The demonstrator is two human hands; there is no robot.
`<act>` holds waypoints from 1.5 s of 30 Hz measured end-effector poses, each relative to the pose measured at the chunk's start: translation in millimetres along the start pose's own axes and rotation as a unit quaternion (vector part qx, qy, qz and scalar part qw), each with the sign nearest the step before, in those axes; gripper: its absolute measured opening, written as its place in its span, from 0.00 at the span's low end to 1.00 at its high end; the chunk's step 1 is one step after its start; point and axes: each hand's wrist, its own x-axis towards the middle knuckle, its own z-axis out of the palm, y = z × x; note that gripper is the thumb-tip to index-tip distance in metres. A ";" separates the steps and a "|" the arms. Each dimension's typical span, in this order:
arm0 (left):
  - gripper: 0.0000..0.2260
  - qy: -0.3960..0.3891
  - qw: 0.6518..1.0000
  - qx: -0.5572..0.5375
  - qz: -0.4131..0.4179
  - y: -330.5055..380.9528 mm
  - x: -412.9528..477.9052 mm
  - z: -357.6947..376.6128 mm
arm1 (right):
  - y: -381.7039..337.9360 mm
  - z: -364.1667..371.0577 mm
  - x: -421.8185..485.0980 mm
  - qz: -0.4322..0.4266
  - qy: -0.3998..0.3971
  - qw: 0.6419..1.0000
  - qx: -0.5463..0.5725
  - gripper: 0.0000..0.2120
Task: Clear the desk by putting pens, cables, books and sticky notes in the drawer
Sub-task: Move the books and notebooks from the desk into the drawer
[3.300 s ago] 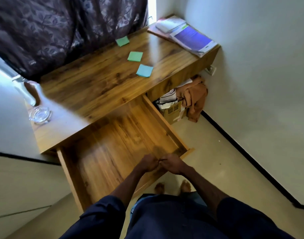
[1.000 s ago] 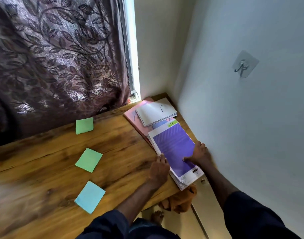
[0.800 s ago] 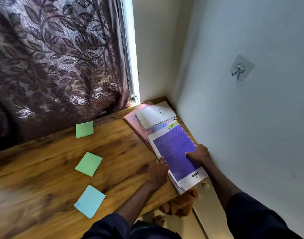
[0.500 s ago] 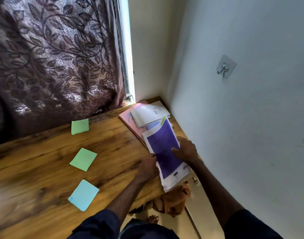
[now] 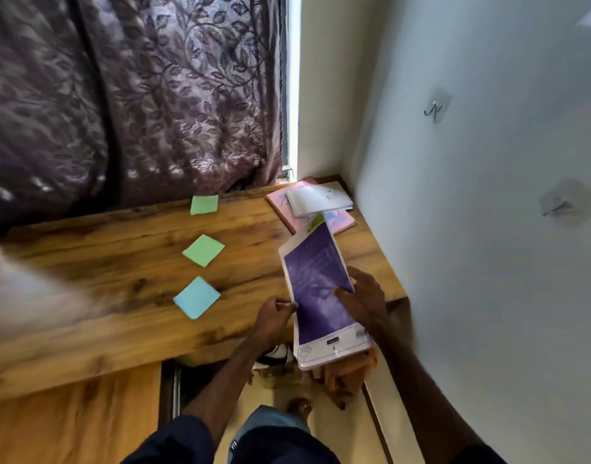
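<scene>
A dark purple curtain [image 5: 119, 95] with a woven leaf pattern hangs behind the desk, a bright strip of window [image 5: 292, 78] at its right edge; a smooth white wall [image 5: 488, 262] closes the right side.

The wooden desk [image 5: 119, 262] has a glossy, knotted, honey-brown grain; below its front edge the open drawer [image 5: 69, 426] shows the same wood.

A thin stack of books topped by a purple book [image 5: 317, 283] with a white border is lifted and tilted at the desk's right end, its near end overhanging the front edge; the left hand [image 5: 274, 316] pinches its left edge; the right hand [image 5: 364, 296] clamps the right edge, thumb on the cover; a small black label sits on the white band at the near end, too blurred to read.

A crumpled orange-brown cloth [image 5: 351, 376] lies below the stack.

In the back corner a white spiral notebook [image 5: 320, 199] lies on a flat pink book [image 5: 279, 204].

3 square sticky notes lie apart in a row on the desk: a green note [image 5: 204, 204] by the curtain, a second green note [image 5: 203, 250], a blue note [image 5: 197, 298] nearest.

2 clear adhesive hooks [image 5: 436, 107] stick to the wall.
</scene>
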 end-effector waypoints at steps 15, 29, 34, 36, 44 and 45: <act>0.06 0.102 0.992 -0.068 -0.033 -94.6 -230.6 -44.3 | 4.4 37.4 -214.5 -0.031 -0.062 0.993 0.097 0.16; 0.16 0.123 0.986 -0.110 0.028 -76.0 -320.2 -119.3 | -73.6 112.2 -290.3 -0.133 -0.083 0.988 0.011 0.20; 0.23 0.105 0.979 -0.175 -0.006 -55.4 -333.4 -169.2 | -121.6 156.2 -320.4 -0.265 -0.048 0.962 -0.043 0.25; 0.19 0.128 0.979 -0.160 -0.006 -63.7 -325.8 -199.2 | -136.3 178.8 -325.2 -0.296 -0.055 0.950 -0.086 0.29; 0.15 0.053 0.991 -0.126 -0.012 -116.3 -275.9 -345.6 | -153.6 282.6 -285.7 -0.130 -0.049 0.987 0.084 0.34; 0.16 0.029 0.991 -0.127 -0.013 -124.3 -269.3 -364.8 | -154.6 293.8 -281.5 -0.077 -0.043 0.991 0.100 0.37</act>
